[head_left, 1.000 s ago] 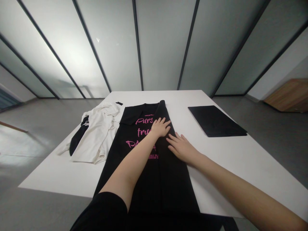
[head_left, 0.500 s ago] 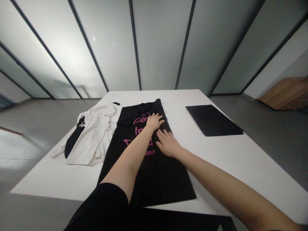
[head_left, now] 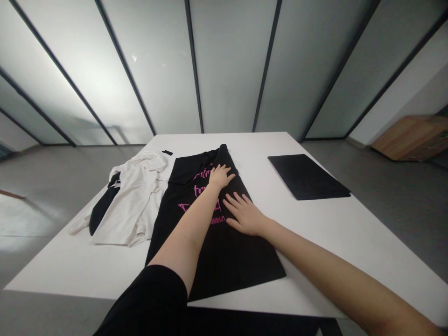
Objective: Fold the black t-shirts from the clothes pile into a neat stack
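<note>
A black T-shirt (head_left: pixel 241 261) with pink lettering lies on the white table (head_left: pixel 315 242), its left sleeve part and right side folded inward. My left hand (head_left: pixel 220 177) lies flat on the shirt's upper part, fingers spread, over some of the print. Lower and to the right, my right hand (head_left: pixel 245 213) rests on the shirt with its fingers apart, close to the right edge. Both hands press on the fabric without gripping it. My left forearm hides part of the lettering.
Crumpled white clothing (head_left: pixel 131 205) lies left of the shirt, with a black piece (head_left: pixel 103 210) partly under it. A flat black folded stack (head_left: pixel 308 177) sits at the right. Frosted glass panels (head_left: pixel 227 65) stand behind the table, and a wooden piece of furniture (head_left: pixel 409 137) is at far right.
My right hand has slid slightly down along the shirt with its fingers spreading. The shirt's lower edge now slants more, and its top has shifted a little. My left hand stays on the print.
</note>
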Demonstrator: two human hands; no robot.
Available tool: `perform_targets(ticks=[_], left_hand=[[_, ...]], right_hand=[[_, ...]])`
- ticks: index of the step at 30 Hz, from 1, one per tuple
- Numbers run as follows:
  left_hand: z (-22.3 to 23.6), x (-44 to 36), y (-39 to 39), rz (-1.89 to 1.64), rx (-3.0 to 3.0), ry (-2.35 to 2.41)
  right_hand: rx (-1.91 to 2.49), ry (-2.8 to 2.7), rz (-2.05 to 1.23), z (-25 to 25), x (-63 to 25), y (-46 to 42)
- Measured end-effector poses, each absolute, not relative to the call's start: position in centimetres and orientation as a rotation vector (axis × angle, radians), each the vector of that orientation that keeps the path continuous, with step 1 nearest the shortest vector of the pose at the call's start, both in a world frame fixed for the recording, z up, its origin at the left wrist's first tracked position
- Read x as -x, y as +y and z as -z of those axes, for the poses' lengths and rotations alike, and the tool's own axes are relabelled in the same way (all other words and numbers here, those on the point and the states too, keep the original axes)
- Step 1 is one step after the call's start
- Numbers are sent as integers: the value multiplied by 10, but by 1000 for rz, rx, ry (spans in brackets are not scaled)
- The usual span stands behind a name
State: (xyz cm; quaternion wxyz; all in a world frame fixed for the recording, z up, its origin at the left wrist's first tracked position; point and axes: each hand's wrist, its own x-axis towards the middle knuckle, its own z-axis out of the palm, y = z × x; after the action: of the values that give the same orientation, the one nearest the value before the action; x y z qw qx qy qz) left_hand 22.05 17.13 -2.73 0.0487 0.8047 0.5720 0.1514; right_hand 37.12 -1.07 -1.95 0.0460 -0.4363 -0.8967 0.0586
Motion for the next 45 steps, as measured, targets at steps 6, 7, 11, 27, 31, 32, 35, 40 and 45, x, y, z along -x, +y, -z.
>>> perform_targets(ticks=[6, 7, 11, 27, 31, 32, 35, 40, 45], left_hand=[[27, -221, 169, -463, -2469, 1733], [26, -221, 169, -462, -2471, 1732], [25, -221, 166, -464, -2462, 1741], [24, -223, 162, -500, -2459, 1747], [24, -223, 162, -503, -2458, 1752], [24, -223, 162, -501, -2459, 1752], [24, -223, 162, -489, -2466, 1754], [23, -224, 161, -459, -2473, 1766], [23, -226, 161, -445, -2511, 1763]], right_hand=[[1045, -2863, -377, 8, -389, -58], [989, -2882, -424, 6, -394, -63], [766, -2909, -584, -4, -406, -73], [450, -2714, -811, -4, -389, -93], [385, -2683, -923, -10, -386, -96], [376, -2643, -1021, -12, -387, -97], [304, -2454, -1447, -13, -387, -100], [357, -2009, -1868, -4, -391, -96], [801, -2150, -1114, 4, -396, -75]])
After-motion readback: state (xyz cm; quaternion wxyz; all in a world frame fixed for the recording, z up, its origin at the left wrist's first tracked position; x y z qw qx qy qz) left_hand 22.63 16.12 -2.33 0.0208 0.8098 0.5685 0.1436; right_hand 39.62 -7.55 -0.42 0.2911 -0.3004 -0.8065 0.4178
